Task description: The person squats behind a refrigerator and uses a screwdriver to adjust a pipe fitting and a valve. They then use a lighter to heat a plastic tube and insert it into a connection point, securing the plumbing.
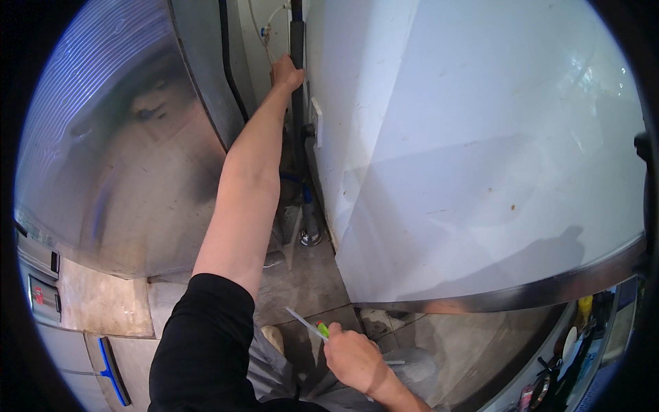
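My left arm stretches far forward into a narrow gap. There my left hand (287, 73) is closed at a black upright pipe (297, 41), its fingers curled round it and partly hidden. A thin pale cord (268, 51) hangs just beside that hand. Low in front of my body, my right hand (355, 357) is closed on a slim tool (304, 320) with a long, thin, pale blade-like end and a bright green part by the fingers. The tool's end points up and to the left, apart from any surface. Its exact kind does not show.
A shiny metal panel (137, 172) stands left of the gap, a large white panel (480, 151) right. A black hose (230, 62) runs down the gap, and a chrome floor fitting (310, 237) sits below. A blue squeegee (110, 371) lies lower left; assorted items (549, 374) are lower right.
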The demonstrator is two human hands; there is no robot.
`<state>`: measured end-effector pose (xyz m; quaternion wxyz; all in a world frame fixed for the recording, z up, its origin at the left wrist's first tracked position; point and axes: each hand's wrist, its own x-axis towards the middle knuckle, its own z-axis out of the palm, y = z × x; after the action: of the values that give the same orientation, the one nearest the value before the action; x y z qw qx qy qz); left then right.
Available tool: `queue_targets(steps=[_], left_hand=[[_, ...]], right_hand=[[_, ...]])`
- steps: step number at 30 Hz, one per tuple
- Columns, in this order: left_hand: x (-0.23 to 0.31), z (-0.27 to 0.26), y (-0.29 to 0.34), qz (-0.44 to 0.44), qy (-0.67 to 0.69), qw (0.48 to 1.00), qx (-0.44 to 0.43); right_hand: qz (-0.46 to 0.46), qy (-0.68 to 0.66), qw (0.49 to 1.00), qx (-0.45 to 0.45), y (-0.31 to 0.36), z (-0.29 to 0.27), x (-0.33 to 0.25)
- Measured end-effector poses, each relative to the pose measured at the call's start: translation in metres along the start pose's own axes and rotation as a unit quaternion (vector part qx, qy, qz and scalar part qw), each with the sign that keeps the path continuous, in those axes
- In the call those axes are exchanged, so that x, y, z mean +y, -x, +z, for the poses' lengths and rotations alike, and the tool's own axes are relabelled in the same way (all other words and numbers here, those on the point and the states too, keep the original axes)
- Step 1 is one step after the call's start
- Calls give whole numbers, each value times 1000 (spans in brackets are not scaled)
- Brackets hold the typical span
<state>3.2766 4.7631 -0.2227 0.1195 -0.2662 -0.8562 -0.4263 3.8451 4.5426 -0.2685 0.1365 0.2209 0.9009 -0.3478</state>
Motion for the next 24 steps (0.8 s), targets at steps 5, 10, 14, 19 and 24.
queue_targets(steps=[5,10,14,19,24], left_hand=[[0,-7,-1,-37,-36,999,-9],[1,-11,3,-27,-32,999,-7],[-1,-9,6,-13,-26,999,14],[-2,-6,6,-4,-5,1000,-3],[2,-6,10,-18,-30,999,-25]], right_hand=[[-17,-15,1000,3,0,0,1],[-22,-10,1000,7,-1,1,0],[-12,-6,1000,3,-1,-1,-4],[10,18,1000,-22,-4,-7,-8],[0,7,1000,-15,-4,-6,-5]])
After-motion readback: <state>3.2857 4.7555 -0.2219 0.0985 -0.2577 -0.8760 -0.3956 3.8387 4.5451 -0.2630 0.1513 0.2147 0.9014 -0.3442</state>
